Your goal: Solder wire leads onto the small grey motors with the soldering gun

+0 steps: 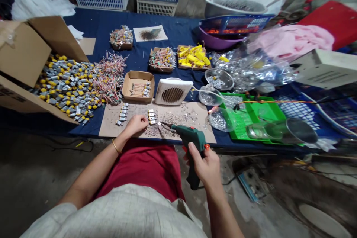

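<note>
My right hand (208,165) grips a dark green soldering gun (192,135) by its handle, its metal tip pointing left just over the cardboard mat (192,113). My left hand (136,124) rests on the mat's front part, fingers closed; whatever they may hold is hidden. Just right of its fingertips stands a short row of small motors (151,117). Another row of motors (122,114) lies to its left. Behind the mat's middle sits a white square fan (173,92). A cardboard tray (138,97) beside the fan holds motors with wires.
At left, an open carton (21,95) spills yellow-capped motors (65,85) beside a heap of wires (110,78). Yellow parts (193,56) fill a box farther back. Bowls of small metal parts (220,120) and a green basket (240,128) are at right. A cable (276,101) crosses there.
</note>
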Motion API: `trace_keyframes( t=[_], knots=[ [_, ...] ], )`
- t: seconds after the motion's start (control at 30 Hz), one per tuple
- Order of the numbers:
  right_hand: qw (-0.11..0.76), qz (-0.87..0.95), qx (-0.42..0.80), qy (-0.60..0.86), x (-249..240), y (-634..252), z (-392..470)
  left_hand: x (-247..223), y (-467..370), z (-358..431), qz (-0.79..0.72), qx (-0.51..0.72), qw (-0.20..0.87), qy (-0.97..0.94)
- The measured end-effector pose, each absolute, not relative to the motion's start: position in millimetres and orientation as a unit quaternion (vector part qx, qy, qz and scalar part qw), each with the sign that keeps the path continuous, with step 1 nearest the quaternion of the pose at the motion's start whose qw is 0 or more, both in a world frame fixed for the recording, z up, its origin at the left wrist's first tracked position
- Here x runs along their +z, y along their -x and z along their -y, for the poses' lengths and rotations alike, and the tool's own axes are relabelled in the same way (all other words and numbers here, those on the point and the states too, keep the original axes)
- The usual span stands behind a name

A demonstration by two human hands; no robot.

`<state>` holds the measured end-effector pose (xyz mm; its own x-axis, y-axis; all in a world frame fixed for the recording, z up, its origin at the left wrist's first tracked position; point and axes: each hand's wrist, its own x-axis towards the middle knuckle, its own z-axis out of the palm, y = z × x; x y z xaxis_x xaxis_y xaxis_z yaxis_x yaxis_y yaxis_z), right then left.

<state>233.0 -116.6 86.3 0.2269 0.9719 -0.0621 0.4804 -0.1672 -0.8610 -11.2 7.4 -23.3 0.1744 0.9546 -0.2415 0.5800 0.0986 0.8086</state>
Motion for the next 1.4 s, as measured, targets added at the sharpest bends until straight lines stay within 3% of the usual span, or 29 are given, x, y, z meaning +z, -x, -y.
trace_keyframes(
  t=[0.2,0.33,0.47,0.67,0.9,1.4],
  knots=[
    [0.351,0.595,0.237,0.683,87.8,-231.5,119.1,-12.1,15.7,-2.2,-0.599,0.2,0.421,-0.651],
    [0.334,0.633,0.175,0.677,90.3,-231.9,125.0,2.4,28.7,16.5,-0.58,0.248,0.309,-0.712],
    [0.365,0.616,0.17,0.677,84.0,-226.2,126.0,8.6,25.5,25.5,-0.59,0.179,0.239,-0.75],
    [0.391,0.588,0.202,0.679,71.5,-211.5,129.2,4.3,7.5,15.2,-0.565,0.102,0.246,-0.781],
    [0.388,0.616,0.189,0.659,64.6,-208.3,131.9,-1.4,10.6,15.7,-0.608,0.154,0.347,-0.698],
    [0.346,0.688,0.169,0.615,68.0,-207.8,115.6,5.7,-0.8,5.2,-0.664,0.097,0.328,-0.665]
  ],
)
